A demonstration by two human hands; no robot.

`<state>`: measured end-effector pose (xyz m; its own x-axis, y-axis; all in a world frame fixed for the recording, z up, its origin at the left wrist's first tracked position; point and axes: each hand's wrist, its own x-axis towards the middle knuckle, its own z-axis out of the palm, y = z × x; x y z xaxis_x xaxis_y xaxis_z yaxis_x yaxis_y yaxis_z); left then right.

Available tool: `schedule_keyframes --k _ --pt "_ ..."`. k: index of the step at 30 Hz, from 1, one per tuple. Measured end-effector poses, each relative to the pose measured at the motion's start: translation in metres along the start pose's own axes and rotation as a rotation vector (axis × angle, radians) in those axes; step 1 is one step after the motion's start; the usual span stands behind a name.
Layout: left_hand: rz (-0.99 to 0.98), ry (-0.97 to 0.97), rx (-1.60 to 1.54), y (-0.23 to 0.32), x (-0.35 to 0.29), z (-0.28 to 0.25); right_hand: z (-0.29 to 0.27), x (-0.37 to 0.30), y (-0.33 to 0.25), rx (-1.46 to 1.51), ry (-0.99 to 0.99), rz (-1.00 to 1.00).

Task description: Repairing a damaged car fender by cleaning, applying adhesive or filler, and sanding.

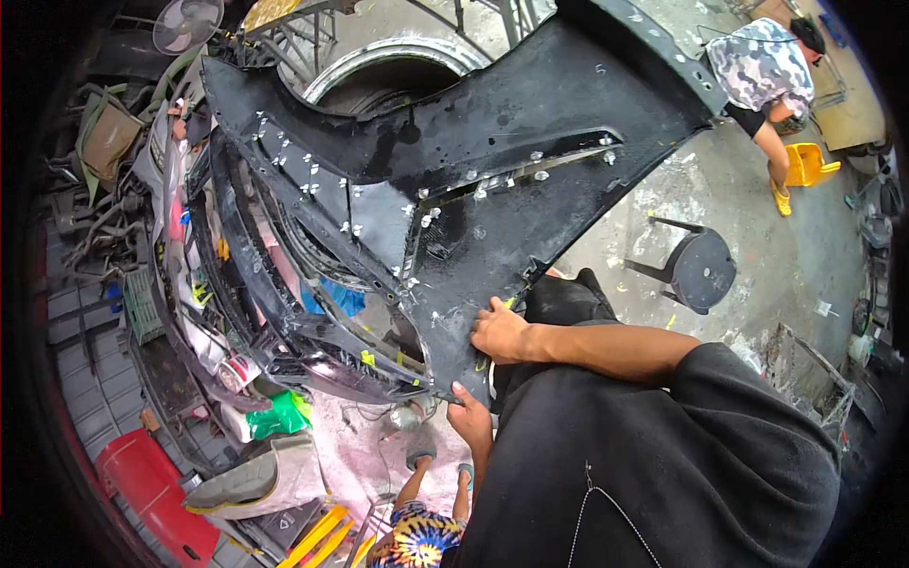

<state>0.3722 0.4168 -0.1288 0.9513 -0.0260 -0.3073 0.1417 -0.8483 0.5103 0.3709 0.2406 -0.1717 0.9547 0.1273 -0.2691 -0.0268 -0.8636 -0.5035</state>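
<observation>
I see black bumper panel [492, 180] tilted up in front of me, inner face toward camera, over pile of other black panels [256, 284].

Right hand [502, 333] flat on panel's lower edge, fingers spread, pressing, not pinching. Left hand [471, 417] at bottom corner, fingers curled under edge, gripping it.

Progress, judged: rows of white clips [308, 175] already along seams and slot. Lower edge under hands bare. Remainder uncertain.

Black stool [699, 270] on floor at right, apart.
</observation>
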Motion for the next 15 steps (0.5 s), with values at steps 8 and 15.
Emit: schedule_keyframes --k 8,15 --pt "-0.002 -0.004 0.006 -0.013 0.004 0.002 0.01 0.017 -0.006 -0.336 -0.04 -0.325" --pt "-0.024 -0.1 0.011 -0.011 0.009 0.005 -0.013 -0.033 0.009 0.352 -0.095 -0.214"
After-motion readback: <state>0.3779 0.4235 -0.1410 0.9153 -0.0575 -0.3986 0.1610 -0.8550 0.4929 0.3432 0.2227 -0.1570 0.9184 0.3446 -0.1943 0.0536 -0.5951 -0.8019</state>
